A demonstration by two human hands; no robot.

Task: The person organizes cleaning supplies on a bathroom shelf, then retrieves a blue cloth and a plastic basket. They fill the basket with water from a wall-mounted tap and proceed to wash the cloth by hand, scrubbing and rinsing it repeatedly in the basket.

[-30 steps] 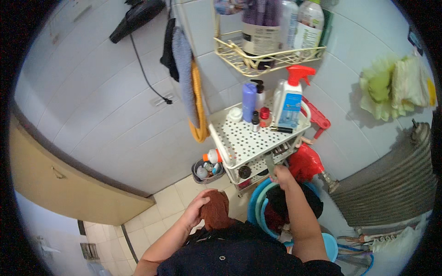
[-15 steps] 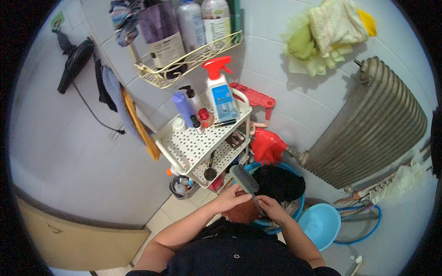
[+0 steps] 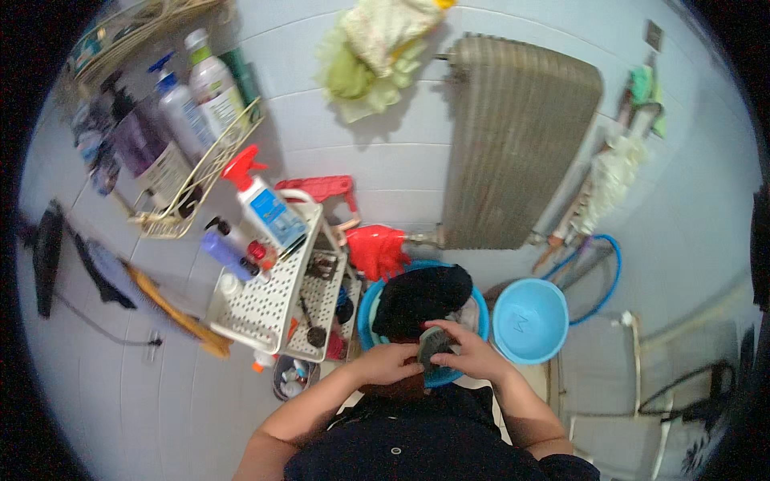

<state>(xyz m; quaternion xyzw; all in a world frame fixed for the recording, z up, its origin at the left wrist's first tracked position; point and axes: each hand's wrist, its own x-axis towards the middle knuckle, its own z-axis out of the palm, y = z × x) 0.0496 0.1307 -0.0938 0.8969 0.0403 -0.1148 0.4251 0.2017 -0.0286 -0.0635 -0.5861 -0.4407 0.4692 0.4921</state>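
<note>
At the near edge of the blue tub [image 3: 483, 315], right hand [image 3: 468, 353] clasps grey brush [image 3: 435, 345], left hand [image 3: 389, 363] hold indeterminable; black cloth [image 3: 423, 300] in tub, light-blue basin [image 3: 530, 322] right of it.

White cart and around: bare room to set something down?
Top shelf, between white jar, red bottle and its lower edge; also inside the basin. Crowded: shelf's upper end, around spray bottle; blue tub, black cloth in it, left hand and right hand above.

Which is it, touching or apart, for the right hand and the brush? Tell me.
Touching: the head view shows the right hand gripping the brush, with no gap between.
</note>
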